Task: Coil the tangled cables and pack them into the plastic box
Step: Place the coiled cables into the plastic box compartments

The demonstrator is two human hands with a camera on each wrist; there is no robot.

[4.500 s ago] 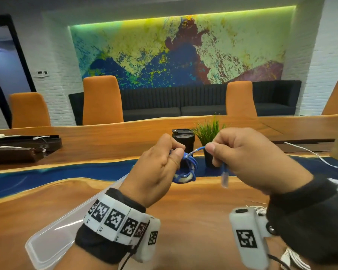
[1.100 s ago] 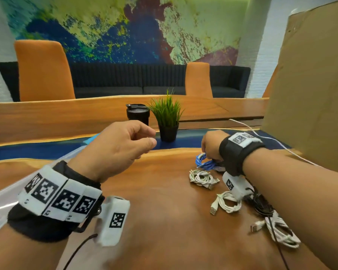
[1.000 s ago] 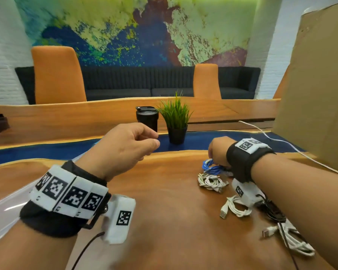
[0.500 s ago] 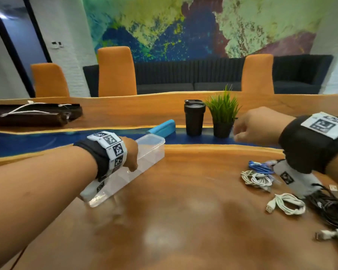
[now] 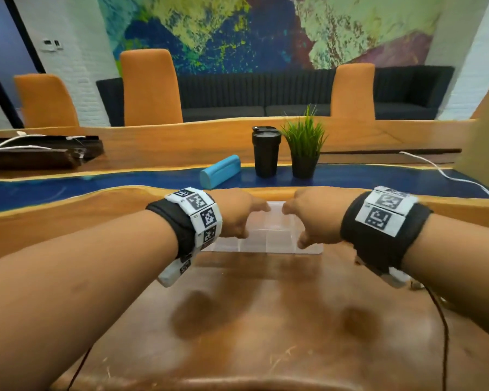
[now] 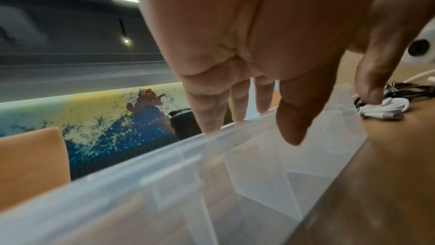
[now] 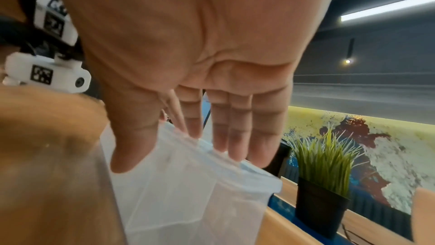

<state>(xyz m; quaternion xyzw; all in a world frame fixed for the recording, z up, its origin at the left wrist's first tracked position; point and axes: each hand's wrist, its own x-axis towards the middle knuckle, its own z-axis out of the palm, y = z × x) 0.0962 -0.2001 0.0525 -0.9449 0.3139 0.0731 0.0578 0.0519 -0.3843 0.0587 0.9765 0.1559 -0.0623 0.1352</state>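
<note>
Both hands grasp the clear plastic box (image 5: 268, 238) on the wooden bench (image 5: 266, 320): left hand (image 5: 235, 211) and right hand (image 5: 312, 214) at opposite ends. Coiled cables (image 6: 388, 105) lie beside it. Wristbands carry square code markers, no readable writing.

Nothing legible anywhere: the white tags on the left wristband (image 5: 200, 218) and the right wristband (image 5: 384, 213) carry only black-and-white square code patterns, and the black tumbler (image 5: 266, 152) bears no brand or words I can make out
</note>
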